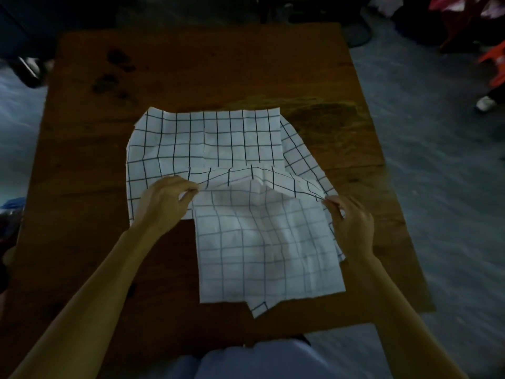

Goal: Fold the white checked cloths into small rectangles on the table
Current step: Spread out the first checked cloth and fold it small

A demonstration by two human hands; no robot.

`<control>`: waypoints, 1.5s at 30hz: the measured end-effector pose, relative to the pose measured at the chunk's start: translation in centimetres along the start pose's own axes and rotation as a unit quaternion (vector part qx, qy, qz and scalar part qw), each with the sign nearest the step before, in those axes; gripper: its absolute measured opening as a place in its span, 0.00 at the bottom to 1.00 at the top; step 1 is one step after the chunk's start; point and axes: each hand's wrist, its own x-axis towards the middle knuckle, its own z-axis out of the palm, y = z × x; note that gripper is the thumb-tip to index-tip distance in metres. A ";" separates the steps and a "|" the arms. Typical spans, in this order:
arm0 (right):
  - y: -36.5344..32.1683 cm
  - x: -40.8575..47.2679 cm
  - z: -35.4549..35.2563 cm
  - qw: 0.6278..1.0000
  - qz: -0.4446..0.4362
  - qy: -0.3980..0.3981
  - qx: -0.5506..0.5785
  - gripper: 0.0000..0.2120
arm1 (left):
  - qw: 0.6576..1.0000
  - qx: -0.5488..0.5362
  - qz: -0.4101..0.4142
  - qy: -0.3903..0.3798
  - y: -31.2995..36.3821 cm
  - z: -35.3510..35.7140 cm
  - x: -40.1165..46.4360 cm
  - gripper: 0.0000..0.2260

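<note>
Head view: left hand (164, 201) (and right hand (352, 222)) pinching cloth (262, 242)

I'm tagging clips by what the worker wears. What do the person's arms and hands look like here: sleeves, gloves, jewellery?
Both forearms are bare right up to the bottom edge of the picture; no sleeve shows. The left hand and right hand wear no gloves, and no watch, ring or bracelet shows in this dim picture. Between the arms, near the bottom edge, there is pale bluish clothing.
</note>
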 end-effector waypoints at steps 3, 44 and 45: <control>-0.1 -3.4 -1.1 0.999 0.022 -0.035 -0.025 0.09 | 1.000 -0.004 0.019 -0.024 0.6 0.6 -2.7 0.07; -2.0 -4.3 12.0 0.927 -0.008 -0.355 -0.124 0.29 | 0.934 0.219 -0.071 -0.275 3.8 12.9 -5.2 0.40; -1.8 -4.6 11.9 0.926 -0.001 -0.353 -0.131 0.30 | 0.934 0.219 -0.077 -0.270 3.8 12.9 -5.3 0.40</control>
